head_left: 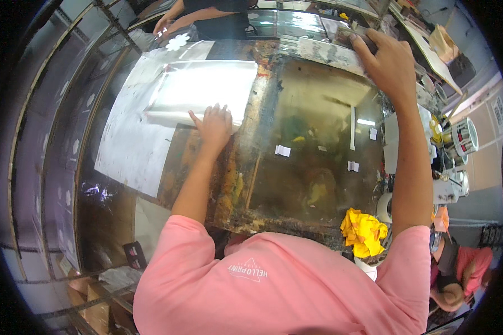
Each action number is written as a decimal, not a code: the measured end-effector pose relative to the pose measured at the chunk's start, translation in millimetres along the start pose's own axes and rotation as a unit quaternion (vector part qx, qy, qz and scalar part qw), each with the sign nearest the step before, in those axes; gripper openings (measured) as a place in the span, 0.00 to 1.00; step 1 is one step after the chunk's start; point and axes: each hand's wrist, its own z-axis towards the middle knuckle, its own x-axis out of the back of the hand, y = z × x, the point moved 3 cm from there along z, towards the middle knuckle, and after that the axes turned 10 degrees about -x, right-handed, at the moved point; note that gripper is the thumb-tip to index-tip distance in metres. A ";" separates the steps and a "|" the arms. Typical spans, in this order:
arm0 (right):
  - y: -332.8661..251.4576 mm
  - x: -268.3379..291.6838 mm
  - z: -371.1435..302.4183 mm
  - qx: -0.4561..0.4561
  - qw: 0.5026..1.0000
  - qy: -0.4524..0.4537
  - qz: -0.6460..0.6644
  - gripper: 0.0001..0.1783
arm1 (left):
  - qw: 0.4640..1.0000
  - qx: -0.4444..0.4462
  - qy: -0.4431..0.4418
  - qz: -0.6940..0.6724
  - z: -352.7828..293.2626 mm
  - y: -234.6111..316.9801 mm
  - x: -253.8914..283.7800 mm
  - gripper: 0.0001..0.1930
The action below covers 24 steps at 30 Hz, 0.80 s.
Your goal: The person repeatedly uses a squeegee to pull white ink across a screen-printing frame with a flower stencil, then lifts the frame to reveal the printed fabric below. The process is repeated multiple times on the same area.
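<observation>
My left hand (215, 125) lies flat, fingers spread, on the near edge of a stack of clear, shiny plastic sheets (207, 89). Light glares off the sheets. Under them is a large white paper sheet (134, 125). To the right is a glass-like panel (318, 184) in a paint-stained frame, with small folded white papers (283, 151) on it. My right hand (390, 64) reaches to the panel's far right corner, thumb and index finger apart, with nothing visible between them. The other fingers are partly hidden, and whether it touches the frame is unclear.
A crumpled yellow cloth (363, 231) sits at the near right corner. White paint tubs (463, 137) crowd the right side. A metal rack (50, 128) stands at left. Across the table a person's arm (184, 21) shows; another person (464, 273) is at lower right.
</observation>
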 end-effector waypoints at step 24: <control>0.7 11.9 25.0 -0.009 0.997 -0.021 0.076 0.33 | 0.921 -0.345 -0.094 -0.153 -20.2 305.8 -34.1 0.62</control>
